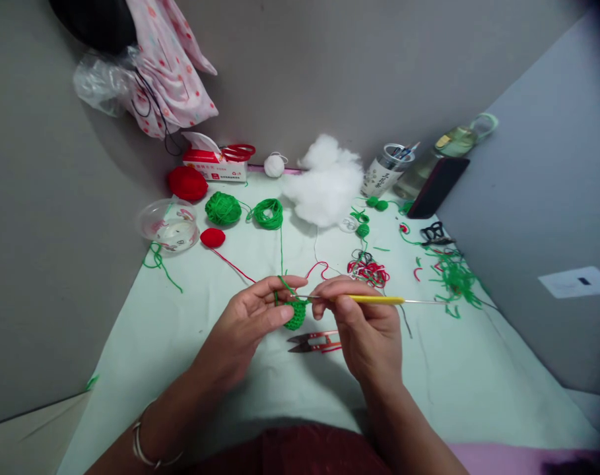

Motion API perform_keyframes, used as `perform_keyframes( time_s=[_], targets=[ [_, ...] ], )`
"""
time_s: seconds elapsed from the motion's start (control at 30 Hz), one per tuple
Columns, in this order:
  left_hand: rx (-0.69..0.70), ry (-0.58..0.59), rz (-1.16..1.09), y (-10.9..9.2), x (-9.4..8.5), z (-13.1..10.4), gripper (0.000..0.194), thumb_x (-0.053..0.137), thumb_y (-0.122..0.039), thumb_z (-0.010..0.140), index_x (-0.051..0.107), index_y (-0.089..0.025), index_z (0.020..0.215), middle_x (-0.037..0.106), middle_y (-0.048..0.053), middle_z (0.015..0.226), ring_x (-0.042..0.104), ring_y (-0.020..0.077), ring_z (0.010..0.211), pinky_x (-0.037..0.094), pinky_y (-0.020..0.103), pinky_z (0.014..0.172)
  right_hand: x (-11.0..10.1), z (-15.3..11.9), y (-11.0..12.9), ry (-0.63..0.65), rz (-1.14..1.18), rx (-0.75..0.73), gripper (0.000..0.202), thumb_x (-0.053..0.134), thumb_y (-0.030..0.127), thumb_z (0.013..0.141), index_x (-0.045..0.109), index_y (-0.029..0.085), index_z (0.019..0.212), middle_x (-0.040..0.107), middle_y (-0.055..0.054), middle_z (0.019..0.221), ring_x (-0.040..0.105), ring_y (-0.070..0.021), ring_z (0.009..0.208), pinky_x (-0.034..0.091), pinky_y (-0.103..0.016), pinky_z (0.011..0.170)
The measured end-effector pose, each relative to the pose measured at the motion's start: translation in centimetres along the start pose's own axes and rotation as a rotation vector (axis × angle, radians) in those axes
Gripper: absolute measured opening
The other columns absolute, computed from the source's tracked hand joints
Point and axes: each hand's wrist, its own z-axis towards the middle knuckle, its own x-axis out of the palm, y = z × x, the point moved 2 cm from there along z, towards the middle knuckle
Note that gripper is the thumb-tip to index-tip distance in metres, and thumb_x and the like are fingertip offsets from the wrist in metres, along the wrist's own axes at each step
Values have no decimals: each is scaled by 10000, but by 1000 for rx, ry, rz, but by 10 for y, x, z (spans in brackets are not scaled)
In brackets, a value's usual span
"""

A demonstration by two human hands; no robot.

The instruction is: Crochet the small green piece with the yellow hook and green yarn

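Note:
Between thumb and fingers, my left hand (253, 320) pinches a small green crochet piece (295, 316), with green yarn looped over the fingers. That strand runs back to a loose coil of green yarn (268, 214). My right hand (366, 330) grips the yellow handle of a crochet hook (379, 299), whose thin metal tip reaches the top edge of the green piece. Orange-handled thread snips (314, 341) lie on the cloth just below the hands, partly hidden by my right hand. A red strand (233, 264) passes behind my fingers from a small red yarn ball (213, 237).
White stuffing (324, 181) sits at the back, near a tissue box (215, 165) with red scissors (238, 152) on top. A clear plastic bowl (171, 226) stands left. Yarn scraps (455, 277), a pen holder (386, 170) and a dark phone-like slab (438, 188) are right.

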Motion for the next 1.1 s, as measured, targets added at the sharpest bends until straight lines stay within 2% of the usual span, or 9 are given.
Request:
perform_keyframes(
  time_s=[0.1,0.23,0.47,0.87,1.1],
  targets=[
    [-23,-19,-73,1,1,2,191,839,-284,810,830,-219,989,700,27,901,591,144,807,467,270,790,-3,1,-1,-102,-23,-4,138,671,285,1010,808,272,1004,750,-21,877,689,-153,749,575,-307,681],
    [-45,-88,-174,3,-1,4,167,845,-262,794,835,-190,944,659,19,883,570,127,761,497,254,732,-7,2,-1,-178,-39,-45,168,645,284,1024,799,261,961,745,-27,911,675,-146,752,570,-295,669],
    [-62,-115,-209,4,4,4,157,854,-247,777,825,-170,910,648,21,868,571,131,767,519,246,709,-5,0,1,-80,-75,-53,160,636,269,1025,788,263,977,742,-29,897,666,-165,757,560,-340,690],
    [-82,-88,-195,5,1,5,162,848,-273,784,816,-180,912,667,23,833,593,140,739,522,268,705,-4,-1,0,-87,-142,-84,165,644,244,1016,802,279,988,755,-25,900,670,-164,747,565,-350,671],
    [-62,-81,-187,5,3,4,169,859,-271,783,804,-174,910,665,15,837,594,127,743,517,258,722,1,-1,11,-84,-332,-203,198,623,179,1012,793,279,1005,756,-21,852,691,-180,795,580,-337,672]
  ],
)
